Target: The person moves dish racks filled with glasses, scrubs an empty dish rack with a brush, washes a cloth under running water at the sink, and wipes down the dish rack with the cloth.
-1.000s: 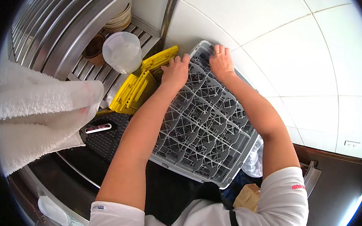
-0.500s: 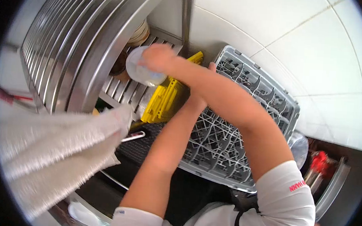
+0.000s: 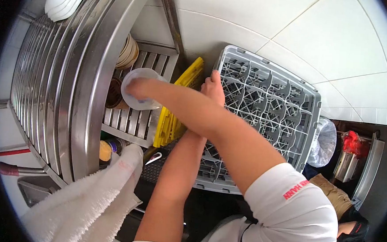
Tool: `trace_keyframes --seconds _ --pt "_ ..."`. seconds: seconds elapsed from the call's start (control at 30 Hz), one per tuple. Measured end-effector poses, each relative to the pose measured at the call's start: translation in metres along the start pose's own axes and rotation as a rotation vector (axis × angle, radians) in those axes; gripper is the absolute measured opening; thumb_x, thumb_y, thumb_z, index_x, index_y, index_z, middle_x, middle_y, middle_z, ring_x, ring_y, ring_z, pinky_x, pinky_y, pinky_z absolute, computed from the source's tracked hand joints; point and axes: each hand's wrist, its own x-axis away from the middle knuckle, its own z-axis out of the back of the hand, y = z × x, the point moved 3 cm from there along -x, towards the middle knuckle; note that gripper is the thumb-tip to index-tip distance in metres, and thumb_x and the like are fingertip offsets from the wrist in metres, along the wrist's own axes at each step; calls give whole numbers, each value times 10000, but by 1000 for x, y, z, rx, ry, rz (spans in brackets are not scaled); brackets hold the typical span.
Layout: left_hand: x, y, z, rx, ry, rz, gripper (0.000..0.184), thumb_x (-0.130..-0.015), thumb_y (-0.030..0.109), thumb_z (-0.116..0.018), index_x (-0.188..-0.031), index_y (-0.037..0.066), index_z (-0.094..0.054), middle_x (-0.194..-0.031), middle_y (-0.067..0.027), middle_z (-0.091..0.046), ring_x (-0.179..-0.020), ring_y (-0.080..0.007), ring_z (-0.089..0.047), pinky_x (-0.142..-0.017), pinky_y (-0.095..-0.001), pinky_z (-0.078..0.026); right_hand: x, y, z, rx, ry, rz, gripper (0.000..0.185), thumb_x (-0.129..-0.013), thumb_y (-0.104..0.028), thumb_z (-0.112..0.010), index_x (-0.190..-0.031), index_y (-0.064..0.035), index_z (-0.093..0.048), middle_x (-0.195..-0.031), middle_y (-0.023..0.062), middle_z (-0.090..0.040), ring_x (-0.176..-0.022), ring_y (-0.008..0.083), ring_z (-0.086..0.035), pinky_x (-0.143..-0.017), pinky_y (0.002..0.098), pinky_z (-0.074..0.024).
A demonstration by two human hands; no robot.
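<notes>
My right hand point(image 3: 138, 88) reaches across to the left, over my left forearm. It is curled in the mouth of a translucent plastic container point(image 3: 149, 101); the fingertips are hidden inside it. The container is above a slatted metal shelf point(image 3: 133, 125), beside a brown pot point(image 3: 114, 94). My left hand point(image 3: 214, 89) is closed at the left edge of a grey dishwasher rack point(image 3: 312, 128), which stands tilted against the wall. Yellow plastic racks point(image 3: 166, 124) stand on edge between the shelf and my left hand.
A slatted steel shelf point(image 3: 89, 83) juts out overhead at left, with white dishes point(image 3: 65, 0) on it. A white towel point(image 3: 96, 195) hangs at lower left. Stacked pots point(image 3: 129, 54) stand behind the container. A plastic bag point(image 3: 323, 142) and a person point(image 3: 350, 230) are at right.
My right hand has moved left and down, deeper into the container's mouth. My left hand stays by the rack's edge. The view has shifted, showing more of the upper shelf and a person at right.
</notes>
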Motion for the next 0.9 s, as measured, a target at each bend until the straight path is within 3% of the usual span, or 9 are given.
trace_keyframes --seconds 0.1,0.17,0.23,0.33,0.47,0.53,0.6,0.73,0.9 --pt "7 -2 1 -155 -10 -71 485 -990 393 -432 -1324 42 -443 -1368 -216 -492 -1222 -395 -493 -1040 -489 -361 42 -5 54 -170 322 10 386 -824 -104 -601 -1204 -38 -583 -1110 214 -647 -1063 368 -624 -897 452 -516" --pt "-11 -31 -23 173 -44 -66 557 -950 428 -490 -1359 56 -431 -1396 -225 -466 -1250 -386 -477 -1052 -481 -353 111 0 103 -168 447 -20 382 -841 -115 -609 -1215 -45 -571 -1095 213 -650 -1024 368 -637 -873 446 -524" --pt "-2 -21 -17 130 183 -181 513 -939 371 -462 -1324 33 -453 -1196 -230 -596 -1072 -432 -584 -922 -539 -456 190 9 131 -239 659 -102 368 -861 -106 -608 -1217 -33 -554 -1065 206 -656 -968 357 -656 -840 438 -534" --pt "-5 -13 -11 -42 117 -128 341 -956 158 -445 -1270 25 -460 -1118 -271 -619 -993 -452 -609 -860 -517 -488 301 38 116 -520 1133 -410 336 -870 -67 -613 -1191 -18 -529 -1017 204 -657 -898 334 -667 -806 404 -540" --pt "-2 -6 -7 -45 126 -115 362 -944 136 -494 -1282 17 -446 -1041 -294 -631 -958 -467 -612 -844 -541 -474 319 125 -6 -874 1740 -832 352 -841 -86 -645 -1171 -45 -528 -1003 218 -656 -917 406 -648 -813 464 -514" --pt "-2 -4 -6 -51 131 -128 395 -962 172 -490 -1319 16 -428 -1034 -315 -629 -974 -487 -599 -840 -556 -459 304 116 -31 -688 1545 -1060 267 -851 -99 -623 -1108 -29 -605 -999 234 -673 -916 422 -652 -818 468 -510" --pt "-9 -11 -9 -21 170 -180 365 -973 200 -484 -1303 54 -432 -983 -318 -635 -924 -502 -600 -803 -571 -454 294 106 -32 -800 1209 -930 224 -881 -139 -581 -1043 -26 -687 -1036 239 -676 -967 405 -652 -888 446 -494" --pt "-4 -2 -6 0 139 -141 339 -996 224 -436 -1302 78 -428 -965 -321 -636 -886 -514 -599 -765 -580 -453 310 98 -29 -807 1078 -744 262 -880 -155 -555 -1065 -35 -697 -1063 233 -668 -1031 403 -631 -928 425 -489" --pt "-5 1 -4 -67 155 -144 353 -992 221 -432 -1270 2 -432 -908 -340 -633 -863 -526 -602 -768 -593 -449 291 136 -8 -934 1194 -852 357 -856 -92 -506 -1171 14 -636 -1147 252 -640 -1106 400 -604 -977 436 -465"
